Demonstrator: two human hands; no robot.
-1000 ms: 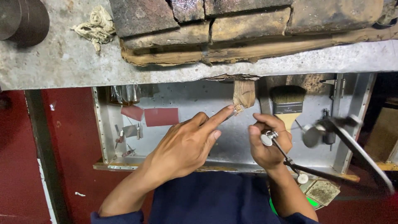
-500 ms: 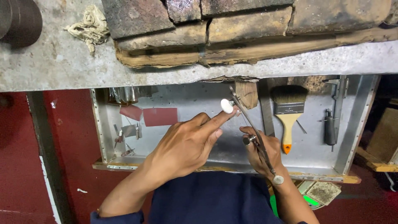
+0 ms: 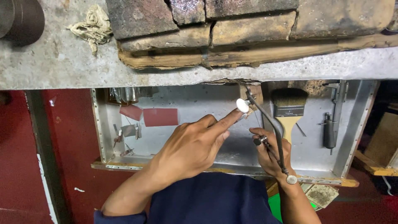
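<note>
Left grip: the left hand was extended forward with the index finger straight, its tip pressing a small white disc against the wooden bench peg; the other fingers were curled in loosely. The pressure appeared to serve as a clamp, steadying the piece on the peg.

Right grip: the right hand was closed around the handle of a jeweller's saw frame, fingers wrapped tight, the handle's round end showing below the wrist. The frame stood nearly upright, presumably so that the blade could run vertically beside the peg.

Workpiece position: the white disc lay at the front edge of the peg, touching the fingertip and just beside the upper clamp of the saw frame. Whether the blade met the disc could not be told.

Catch tray: a shallow metal drawer was open beneath the bench, directly under the peg, probably to collect filings and dropped parts.

Tray contents: a flat paintbrush lay just right of the saw; a dark hand tool lay farther right; two red abrasive sheets and small metal bits lay at the left, well apart from the hands.

Bench top: worn bricks and a rag rested on the grey bench surface above the drawer.
</note>
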